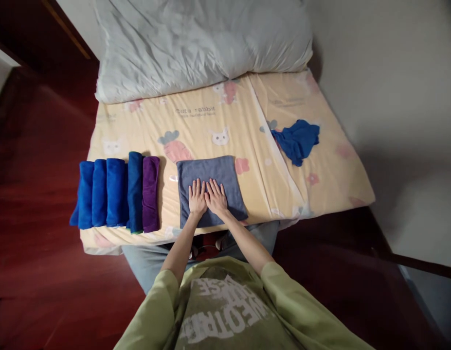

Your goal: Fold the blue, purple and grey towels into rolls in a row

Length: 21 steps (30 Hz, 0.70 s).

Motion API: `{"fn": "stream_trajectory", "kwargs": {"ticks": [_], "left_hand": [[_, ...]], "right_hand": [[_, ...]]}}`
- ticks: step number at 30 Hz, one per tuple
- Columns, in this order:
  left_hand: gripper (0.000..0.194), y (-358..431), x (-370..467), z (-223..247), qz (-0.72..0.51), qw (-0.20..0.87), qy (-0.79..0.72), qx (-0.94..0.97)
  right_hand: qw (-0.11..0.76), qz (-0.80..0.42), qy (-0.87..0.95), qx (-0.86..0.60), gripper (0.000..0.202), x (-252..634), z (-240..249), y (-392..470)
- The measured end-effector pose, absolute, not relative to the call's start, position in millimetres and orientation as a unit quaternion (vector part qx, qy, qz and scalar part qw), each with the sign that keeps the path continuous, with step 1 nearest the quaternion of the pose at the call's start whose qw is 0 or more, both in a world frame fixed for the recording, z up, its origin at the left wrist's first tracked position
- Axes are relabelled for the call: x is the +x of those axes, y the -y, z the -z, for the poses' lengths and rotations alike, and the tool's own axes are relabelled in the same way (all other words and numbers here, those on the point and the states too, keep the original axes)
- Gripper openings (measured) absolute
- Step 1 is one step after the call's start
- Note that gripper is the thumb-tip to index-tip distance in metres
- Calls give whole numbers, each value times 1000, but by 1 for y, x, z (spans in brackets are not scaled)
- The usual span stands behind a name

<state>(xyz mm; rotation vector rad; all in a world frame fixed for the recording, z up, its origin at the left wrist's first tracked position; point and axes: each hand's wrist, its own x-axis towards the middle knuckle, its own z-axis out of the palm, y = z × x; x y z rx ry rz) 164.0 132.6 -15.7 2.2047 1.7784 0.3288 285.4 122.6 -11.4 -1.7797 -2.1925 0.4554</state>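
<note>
A grey-blue cloth (207,167) lies spread out at the near edge of the bed. Both of my hands rest palm down near its middle, side by side and touching at the thumbs. My left hand (197,197) and my right hand (215,196) are flat, fingers stretched forward, holding nothing. To the left stands a row of several rolled cloths: bright blue ones (116,192), a darker blue one (135,192) and a purple one (151,194) closest to the grey-blue cloth. A crumpled blue cloth (298,141) lies apart on the right.
The bed's yellow printed sheet (137,131) has a raised crease to the right of the grey-blue cloth. A large pale quilt (203,43) covers the far end. A wall (393,97) runs along the right, and dark red floor (39,194) shows at the left.
</note>
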Motion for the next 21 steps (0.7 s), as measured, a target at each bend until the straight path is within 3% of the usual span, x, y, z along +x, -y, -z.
{"fn": "stream_trajectory", "kwargs": {"ticks": [12, 21], "left_hand": [[63, -85, 74, 16, -146, 103, -661, 729], [62, -38, 109, 2, -141, 111, -602, 778]], "right_hand": [[151, -134, 757, -621, 63, 326, 16, -114], [137, -98, 761, -626, 65, 347, 22, -45]]}}
